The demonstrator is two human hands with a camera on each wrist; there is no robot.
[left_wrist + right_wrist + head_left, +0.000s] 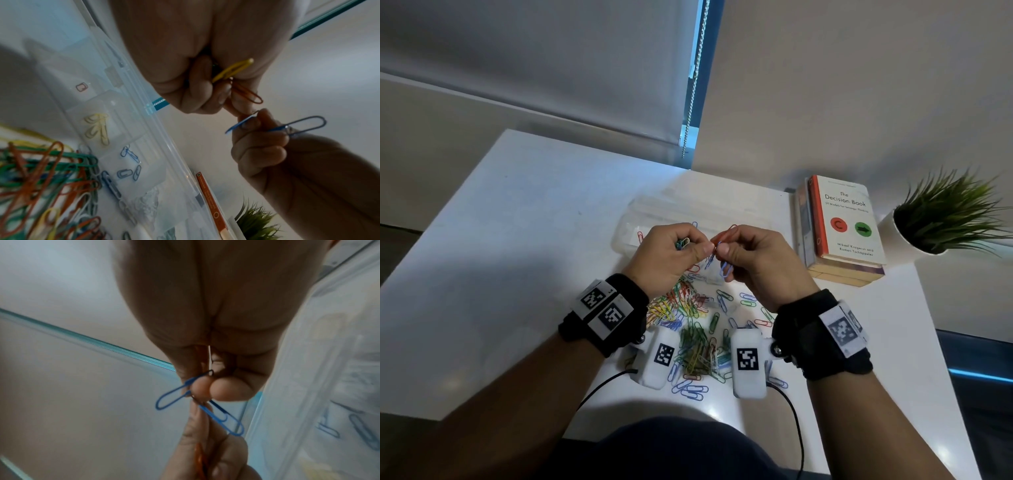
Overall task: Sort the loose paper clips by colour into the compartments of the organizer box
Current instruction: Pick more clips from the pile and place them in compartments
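We find both hands raised above the organizer box (654, 212). The right hand (753, 260) pinches linked blue clips (224, 418); the left hand (664, 257) clamps several clips, apparently yellow and orange. The loose pile (688, 325) lies just nearer than the box.

organizer box (633, 219) half behind hands

1. Your head camera looks down and forward over the white table (517, 212), taking in both wrists and the wall behind.
2. Your left wrist camera sits close under the left hand (195, 56), looking along its fingers.
3. Your right wrist camera does likewise. Both share the blue paper clips (222, 418) and the organizer box (127, 123).
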